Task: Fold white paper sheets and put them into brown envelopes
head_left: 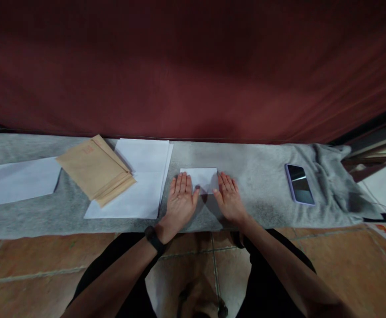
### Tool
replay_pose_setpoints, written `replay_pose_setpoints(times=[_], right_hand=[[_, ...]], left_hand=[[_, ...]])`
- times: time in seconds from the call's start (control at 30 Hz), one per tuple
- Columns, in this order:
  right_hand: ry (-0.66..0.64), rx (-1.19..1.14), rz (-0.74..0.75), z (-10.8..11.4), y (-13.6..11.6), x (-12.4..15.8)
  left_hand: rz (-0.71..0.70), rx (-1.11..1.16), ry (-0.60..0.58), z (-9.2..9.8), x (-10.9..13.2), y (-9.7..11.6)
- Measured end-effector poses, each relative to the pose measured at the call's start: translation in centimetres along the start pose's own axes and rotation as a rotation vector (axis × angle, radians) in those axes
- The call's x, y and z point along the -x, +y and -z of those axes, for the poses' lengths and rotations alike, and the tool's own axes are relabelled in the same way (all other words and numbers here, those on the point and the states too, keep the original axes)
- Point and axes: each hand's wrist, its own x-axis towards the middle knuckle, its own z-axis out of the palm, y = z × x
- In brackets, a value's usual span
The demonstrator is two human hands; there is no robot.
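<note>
A folded white sheet of paper (201, 177) lies on the grey cloth (259, 185) in front of me. My left hand (179, 198) rests flat, fingers stretched out, on the sheet's left edge. My right hand (228, 198) lies flat in the same way on its right edge. Both palms press down and neither hand grips anything. A black band sits on my left wrist.
A stack of white sheets (139, 181) lies left of my hands, with several tan envelopes (96, 170) on top. Further left is a white envelope (17, 181). A purple phone (299, 183) lies to the right. A dark red curtain hangs behind; tiled floor is below.
</note>
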Motion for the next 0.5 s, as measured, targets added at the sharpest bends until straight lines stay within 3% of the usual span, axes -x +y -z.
replay_pose_setpoints(times=[0.27,0.5], right_hand=[[-0.106,-0.090,0.044,-0.6,-2.8,-2.7],[-0.109,0.010,0.053,-1.7,-2.5,-3.3]], left_hand=[[-0.178,-0.046,-0.143,-2.4,-1.7,1.7],[-0.153,-0.123,-0.142,-3.2,-2.5,1.2]])
